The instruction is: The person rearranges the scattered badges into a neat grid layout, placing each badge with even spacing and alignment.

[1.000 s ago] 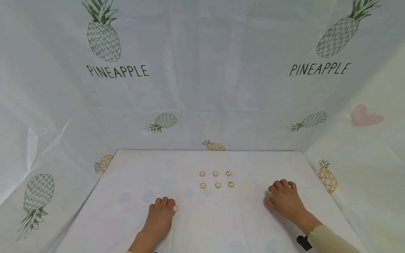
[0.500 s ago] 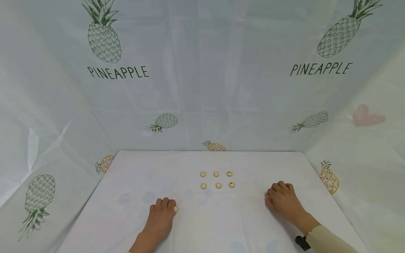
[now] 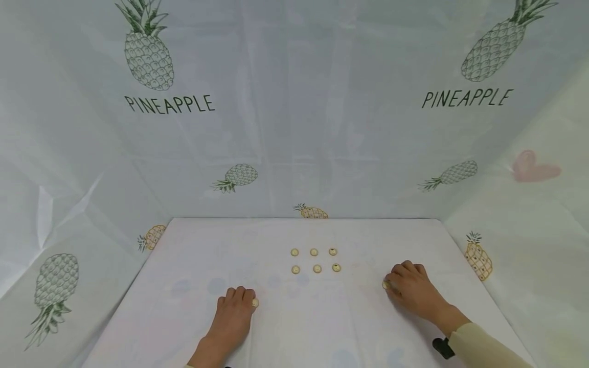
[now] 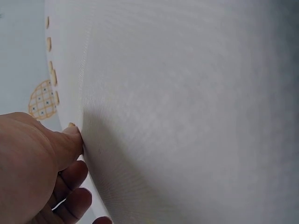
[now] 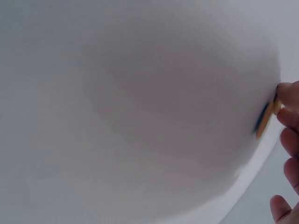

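Note:
Several small, pale yellow round discs lie in two rows on the white-covered table. Left of and nearer than these rows, my left hand rests on the table with its fingers curled. It holds another small disc at thumb and forefinger; in the left wrist view the thumb partly hides that disc. To the right of the rows, my right hand pinches a disc in its fingertips. The right wrist view shows an orange-edged disc with a dark green side by these fingertips.
White cloth walls with printed pineapples stand behind the table and on both sides. The table's far edge runs behind the discs. A black strap is on the right wrist, below a light sleeve.
My right hand's fingers have moved slightly left and drawn together, and a disc now shows clearly at their tips. The left hand and the rows of discs stay in place.

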`<act>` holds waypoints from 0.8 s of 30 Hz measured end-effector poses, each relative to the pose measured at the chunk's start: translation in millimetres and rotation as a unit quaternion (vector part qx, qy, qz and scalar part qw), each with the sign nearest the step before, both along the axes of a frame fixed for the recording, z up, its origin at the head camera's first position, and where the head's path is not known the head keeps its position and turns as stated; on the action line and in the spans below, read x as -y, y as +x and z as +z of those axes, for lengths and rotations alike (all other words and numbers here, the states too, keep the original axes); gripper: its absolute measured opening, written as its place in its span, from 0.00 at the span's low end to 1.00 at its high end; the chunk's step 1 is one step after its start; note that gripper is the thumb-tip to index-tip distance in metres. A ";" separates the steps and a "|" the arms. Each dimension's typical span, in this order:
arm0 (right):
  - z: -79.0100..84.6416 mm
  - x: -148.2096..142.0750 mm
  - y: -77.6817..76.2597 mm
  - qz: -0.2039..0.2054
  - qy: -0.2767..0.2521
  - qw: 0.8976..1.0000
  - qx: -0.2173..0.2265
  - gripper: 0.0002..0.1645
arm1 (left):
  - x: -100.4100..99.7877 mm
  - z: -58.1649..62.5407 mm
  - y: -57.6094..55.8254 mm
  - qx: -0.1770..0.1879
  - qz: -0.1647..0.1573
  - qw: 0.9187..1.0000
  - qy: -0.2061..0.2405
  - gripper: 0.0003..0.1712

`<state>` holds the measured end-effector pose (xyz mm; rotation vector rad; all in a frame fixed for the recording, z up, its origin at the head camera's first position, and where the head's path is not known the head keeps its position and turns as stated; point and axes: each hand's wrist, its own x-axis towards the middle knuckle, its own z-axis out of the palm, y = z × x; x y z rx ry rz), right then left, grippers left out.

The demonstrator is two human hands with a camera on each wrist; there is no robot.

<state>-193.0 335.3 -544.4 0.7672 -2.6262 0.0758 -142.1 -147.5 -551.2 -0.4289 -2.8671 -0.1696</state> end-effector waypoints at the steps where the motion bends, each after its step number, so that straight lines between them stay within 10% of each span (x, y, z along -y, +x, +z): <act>1: 0.2 0.4 -0.9 -0.001 -0.001 1.000 0.002 0.14 | 0.0 0.3 -0.1 -0.001 -0.001 1.000 0.000 0.14; 24: 6.2 56.0 -14.4 -0.007 -0.005 1.000 -0.030 0.09 | 0.4 5.1 0.1 0.020 -0.002 1.000 -0.015 0.13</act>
